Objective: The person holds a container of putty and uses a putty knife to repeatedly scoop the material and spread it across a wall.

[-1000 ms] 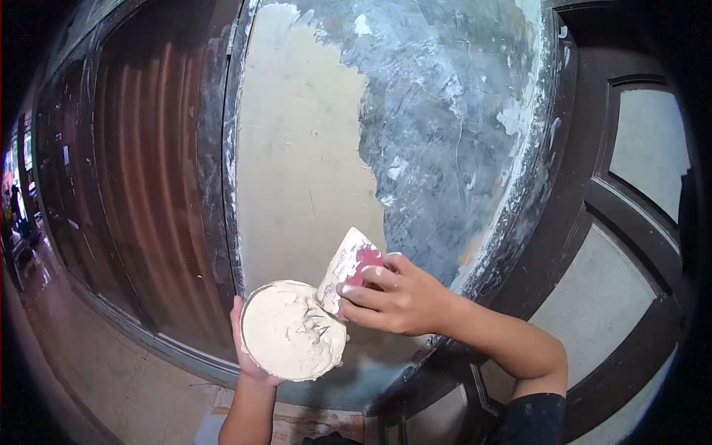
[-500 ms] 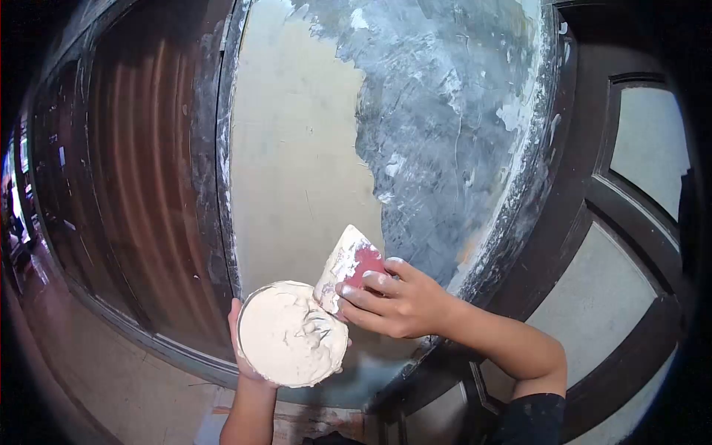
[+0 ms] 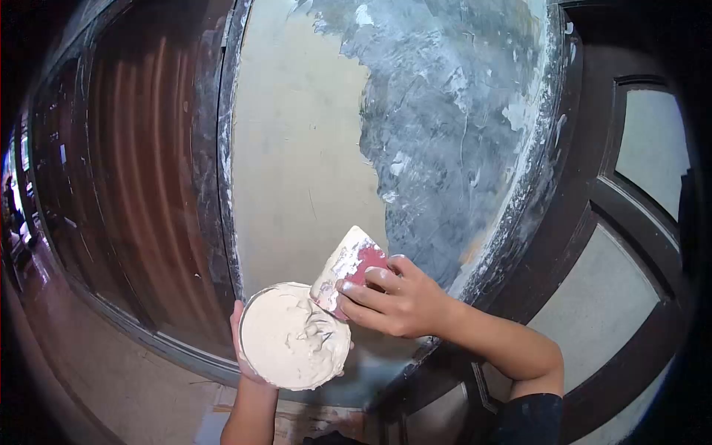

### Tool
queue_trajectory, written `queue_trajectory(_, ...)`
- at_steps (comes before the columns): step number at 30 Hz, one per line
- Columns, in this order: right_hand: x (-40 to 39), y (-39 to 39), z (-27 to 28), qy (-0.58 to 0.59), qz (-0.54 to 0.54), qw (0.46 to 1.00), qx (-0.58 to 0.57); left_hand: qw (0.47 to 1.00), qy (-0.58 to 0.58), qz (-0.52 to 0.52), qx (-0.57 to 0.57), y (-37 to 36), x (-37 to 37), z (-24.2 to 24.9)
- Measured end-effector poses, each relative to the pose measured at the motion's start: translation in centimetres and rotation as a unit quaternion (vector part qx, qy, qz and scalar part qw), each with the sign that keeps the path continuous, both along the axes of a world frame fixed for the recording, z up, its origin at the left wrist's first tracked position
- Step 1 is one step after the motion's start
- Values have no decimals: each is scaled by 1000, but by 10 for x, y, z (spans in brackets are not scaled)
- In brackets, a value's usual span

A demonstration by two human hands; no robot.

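My left hand [image 3: 240,341] is wrapped around a round tub [image 3: 245,361] from its left side and underneath. Thick cream-coloured putty [image 3: 285,334] fills the tub, with ridges and a scooped patch at its right. In my right hand [image 3: 397,300] is a red putty spreader [image 3: 368,262], gripped between the thumb and smeared fingers. Putty coats the spreader's left edge and face, and its lower corner is at the tub's upper right rim. Behind both stands a wall panel, its left part covered in smooth beige putty [image 3: 297,163] and its right part bare, mottled grey-blue [image 3: 437,148].
A dark wooden frame with brown glossy panels [image 3: 148,185] runs along the left. To the right is a dark-framed door [image 3: 571,222] with pale panels. Floor [image 3: 126,378] shows at lower left, with a pale sheet [image 3: 211,428] near my left forearm.
The view has shifted slightly. The spreader has moved a little down and left against the tub's rim, and the putty near that edge looks slightly changed. Both hands keep their hold.
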State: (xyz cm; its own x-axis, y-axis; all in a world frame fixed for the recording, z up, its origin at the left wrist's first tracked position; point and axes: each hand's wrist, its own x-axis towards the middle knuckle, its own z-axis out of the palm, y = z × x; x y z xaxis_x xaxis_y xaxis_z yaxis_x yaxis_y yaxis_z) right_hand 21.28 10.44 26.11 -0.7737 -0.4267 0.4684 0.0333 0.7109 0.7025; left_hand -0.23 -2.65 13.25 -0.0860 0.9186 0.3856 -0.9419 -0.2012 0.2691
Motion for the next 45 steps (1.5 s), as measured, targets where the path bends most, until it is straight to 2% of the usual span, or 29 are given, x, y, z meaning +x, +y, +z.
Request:
queue_trajectory(3, 0, -2, 0, -6, -8, 1000, -11, 999, -43, 6, 9, 6, -6, -13)
queue_trajectory(4, -1, -3, 0, -11, -15, 1000, -7, 999, -4, 39, -16, 5, -4, -13)
queue_trajectory(5, -1, -3, 0, -11, -15, 1000, -8, 999, -38, 16, 9, 4, -1, -11)
queue_trajectory(8, -4, -1, -2, 4, 8, 1000, -6, 999, -20, 37, -31, 5, -2, -13)
queue_trajectory(15, -4, -4, -5, 26, 14, 1000, -3, 1000, -14, 13, 12, 7, 1, -16)
queue_trajectory(17, -3, -3, -5, 24, 17, 1000, -1, 998, -10, 41, -36, 7, 4, -15)
queue_trajectory(21, -2, -2, -6, 22, 24, 999, -12, 998, -43, -30, 32, 9, 10, -14)
queue_trajectory(25, -2, 2, -12, 36, 38, 998, -23, 997, -64, -32, 25, 10, 18, -10)
queue_trajectory(30, -4, 0, -11, 42, 37, 998, -37, 991, -72, -104, 53, 16, 31, -13)
queue_trajectory(32, -3, -1, -9, 46, 34, 997, -46, 994, -48, -88, 47, 22, 32, -19)
queue_trajectory(36, 6, 1, 8, 79, -17, 993, -83, 998, -2, -59, 17, 28, 26, -29)
queue_trajectory(37, 10, 4, 18, 78, -17, 993, -83, 998, 31, -25, -49, 27, 27, -23)
queue_trajectory(40, 17, 25, 60, 114, -81, 983, -118, 995, -51, -89, -4, 30, 23, -18)
queue_trajectory(42, 18, 44, 89, 126, -89, 978, -140, 997, -34, -64, -11, 33, 21, -18)
queue_trajectory(43, 17, 54, 101, 175, -80, 967, -169, 999, -18, -39, -17, 35, 20, -19)
queue_trajectory(44, 16, 63, 114, 224, -71, 952, -196, 998, -38, -57, -10, 35, 17, -20)
queue_trajectory(45, 14, 73, 126, 247, -75, 948, -188, 998, -47, -45, -28, 38, 14, -22)
